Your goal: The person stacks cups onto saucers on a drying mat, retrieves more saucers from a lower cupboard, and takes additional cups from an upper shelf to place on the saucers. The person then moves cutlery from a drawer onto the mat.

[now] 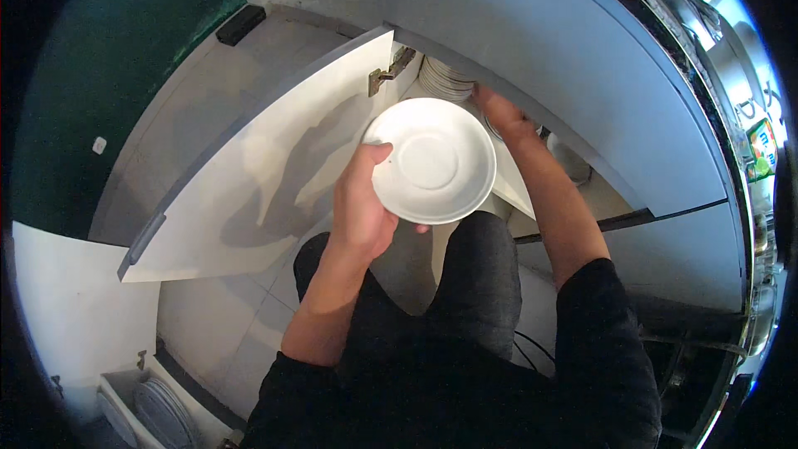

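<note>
A white saucer (432, 160) with a shallow ring at its centre is gripped by my left hand (363, 199), thumb over the rim and fingers beneath. My right hand (501, 110) reaches into the open cabinet, beside a stack of white plates (445, 79) on the shelf. Its fingertips are partly hidden by the cabinet edge and the dim interior, so I cannot see whether they hold anything. Just below that hand, the rim of more dishware (492, 126) shows, mostly covered by the saucer and my wrist.
The open white cabinet door (274, 158) with a metal hinge (389, 71) stands to my left. A pale round vessel (568, 156) sits deeper in the cabinet at right. At lower left, large plates (162, 411) stand in another compartment. The countertop edge (665, 25) curves along the right.
</note>
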### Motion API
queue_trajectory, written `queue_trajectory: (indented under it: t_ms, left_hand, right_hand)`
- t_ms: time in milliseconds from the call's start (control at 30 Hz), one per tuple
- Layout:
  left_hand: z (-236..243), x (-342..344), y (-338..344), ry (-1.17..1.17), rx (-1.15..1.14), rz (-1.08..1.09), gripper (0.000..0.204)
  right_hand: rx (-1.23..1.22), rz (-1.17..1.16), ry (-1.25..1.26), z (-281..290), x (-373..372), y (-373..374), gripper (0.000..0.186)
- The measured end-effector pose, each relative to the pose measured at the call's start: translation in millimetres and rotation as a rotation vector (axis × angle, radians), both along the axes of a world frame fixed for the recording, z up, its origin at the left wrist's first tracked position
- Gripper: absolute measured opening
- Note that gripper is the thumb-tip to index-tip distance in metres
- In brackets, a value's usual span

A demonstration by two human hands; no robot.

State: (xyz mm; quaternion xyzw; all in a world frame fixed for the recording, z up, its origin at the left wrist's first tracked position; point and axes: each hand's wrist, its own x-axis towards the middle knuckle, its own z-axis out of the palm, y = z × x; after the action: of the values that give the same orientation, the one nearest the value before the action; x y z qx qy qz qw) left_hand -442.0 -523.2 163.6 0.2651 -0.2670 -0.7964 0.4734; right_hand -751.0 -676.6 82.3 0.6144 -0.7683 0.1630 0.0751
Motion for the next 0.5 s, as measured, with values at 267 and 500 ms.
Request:
queue_trajectory:
  t_ms: [267,500]
  left_hand:
    - [66,28,3,-0.087,-0.048,0.323,0.055]
    - [144,39,-22,-0.096,-0.345,0.352,0.048]
  right_hand:
    - [-0.003,0.226,0.163,3,12,44,0.047]
    - [-0.406,0.578,0.029,3,20,101,0.043]
